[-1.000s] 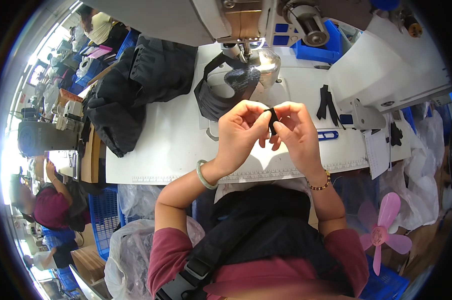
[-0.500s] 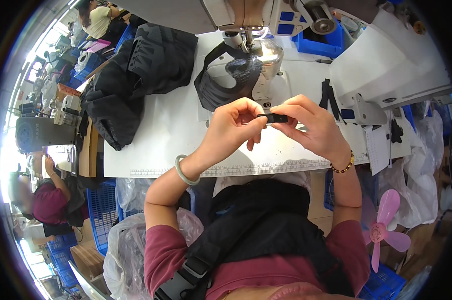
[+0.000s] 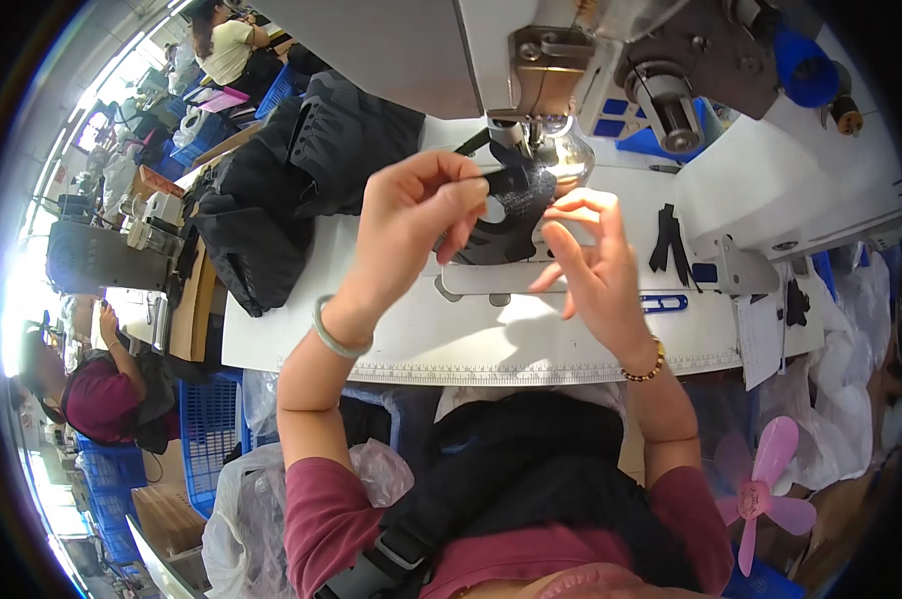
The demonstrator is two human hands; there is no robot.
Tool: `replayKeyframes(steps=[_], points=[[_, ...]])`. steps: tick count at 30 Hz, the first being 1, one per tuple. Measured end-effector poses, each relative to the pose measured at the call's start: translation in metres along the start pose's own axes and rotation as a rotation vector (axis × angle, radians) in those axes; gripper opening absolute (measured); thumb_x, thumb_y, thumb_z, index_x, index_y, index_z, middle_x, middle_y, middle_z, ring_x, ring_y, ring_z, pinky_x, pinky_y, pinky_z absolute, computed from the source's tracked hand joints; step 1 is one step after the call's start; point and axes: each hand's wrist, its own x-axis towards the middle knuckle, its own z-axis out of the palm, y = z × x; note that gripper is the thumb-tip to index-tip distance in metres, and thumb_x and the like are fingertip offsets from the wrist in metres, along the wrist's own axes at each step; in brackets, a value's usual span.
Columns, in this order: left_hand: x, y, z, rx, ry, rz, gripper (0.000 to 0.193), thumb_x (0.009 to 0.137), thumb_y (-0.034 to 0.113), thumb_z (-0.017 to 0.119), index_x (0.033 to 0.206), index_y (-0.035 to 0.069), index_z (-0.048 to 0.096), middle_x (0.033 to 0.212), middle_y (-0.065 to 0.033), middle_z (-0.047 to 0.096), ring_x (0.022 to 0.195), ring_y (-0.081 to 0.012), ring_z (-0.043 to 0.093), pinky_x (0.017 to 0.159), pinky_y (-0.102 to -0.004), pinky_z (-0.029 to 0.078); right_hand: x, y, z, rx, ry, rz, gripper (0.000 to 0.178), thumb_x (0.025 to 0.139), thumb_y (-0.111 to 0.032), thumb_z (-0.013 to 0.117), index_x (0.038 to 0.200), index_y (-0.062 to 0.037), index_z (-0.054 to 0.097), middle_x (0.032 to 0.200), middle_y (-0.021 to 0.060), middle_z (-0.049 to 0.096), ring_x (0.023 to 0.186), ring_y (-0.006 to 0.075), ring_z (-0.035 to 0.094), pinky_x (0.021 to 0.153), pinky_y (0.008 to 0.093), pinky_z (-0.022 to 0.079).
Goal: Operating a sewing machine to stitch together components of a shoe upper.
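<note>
My left hand (image 3: pixel 419 212) is closed in a pinch on a small black strip (image 3: pixel 495 181), which partly blends into the dark cloth behind it. Just to the right, my right hand (image 3: pixel 593 258) has its fingers apart and holds nothing. Beyond both hands, a curved black fabric piece (image 3: pixel 508 240) with a cut-out lies at the sewing machine (image 3: pixel 548 75), its far end beneath the presser foot area. My left hand covers part of this piece.
Dark garment pieces (image 3: pixel 261 195) are heaped at the left of the white table (image 3: pixel 371 344). Black straps (image 3: pixel 671 245) and a blue thread snipper (image 3: pixel 664 303) lie to the right. A pink fan (image 3: pixel 755 499) stands by the near right side. Two other people sit at the far left.
My hands have come apart. The left moved left and keeps the black strip; the right let go and spread its fingers. The view shifted, and the blue snipper now shows.
</note>
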Motion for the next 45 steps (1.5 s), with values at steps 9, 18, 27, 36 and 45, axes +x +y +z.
replayKeyframes(steps=[9,18,27,36,45], points=[[0.028,-0.012,-0.004,0.009,-0.126,-0.224,0.016,0.086,0.012,0.062,0.08,-0.003,0.06,0.062,-0.002,0.056,0.044,-0.0033,0.048,0.036,-0.0152,0.033,0.018,0.007,0.037,0.492,0.234,-0.11,0.023,0.09,-0.005,0.057,0.091,-0.0096,0.035,0.069,-0.0005,0.047,0.042,0.003,0.039,0.036,0.0176,0.034],[0.037,-0.014,-0.004,-0.074,-0.091,-0.276,0.014,0.087,0.01,0.06,0.08,-0.003,0.06,0.068,-0.0038,0.058,0.051,-0.006,0.054,0.04,-0.0172,0.041,0.019,0.032,0.027,0.394,0.174,-0.288,0.021,0.09,0.004,0.056,0.102,-0.0057,0.042,0.079,0.0018,0.056,0.061,0.0023,0.05,0.058,0.02,0.049],[0.038,-0.012,-0.003,-0.016,-0.115,-0.273,0.013,0.087,0.01,0.059,0.081,-0.002,0.061,0.07,-0.004,0.059,0.054,-0.0072,0.057,0.046,-0.0179,0.045,0.019,0.045,0.021,-0.147,0.226,-0.561,0.03,0.09,-0.003,0.06,0.121,-0.0026,0.056,0.096,0.011,0.064,0.05,0.003,0.053,0.04,0.0183,0.042],[0.039,-0.012,-0.005,0.0,-0.129,-0.287,0.013,0.087,0.009,0.058,0.082,-0.003,0.06,0.072,-0.0053,0.059,0.056,-0.008,0.058,0.048,-0.0188,0.047,0.019,0.047,0.017,-0.214,0.18,-0.562,0.027,0.089,-0.001,0.06,0.115,0.0039,0.055,0.11,0.0147,0.062,0.049,0.0077,0.057,0.038,0.019,0.044],[0.043,-0.009,-0.009,0.159,-0.181,-0.299,0.024,0.086,0.016,0.062,0.084,-0.007,0.06,0.07,-0.0075,0.059,0.053,-0.0094,0.057,0.045,-0.0198,0.046,0.018,0.046,0.018,-0.321,0.189,-0.588,0.029,0.09,0.0,0.059,0.118,0.0043,0.054,0.104,0.0152,0.063,0.053,0.0073,0.058,0.042,0.0192,0.047]])
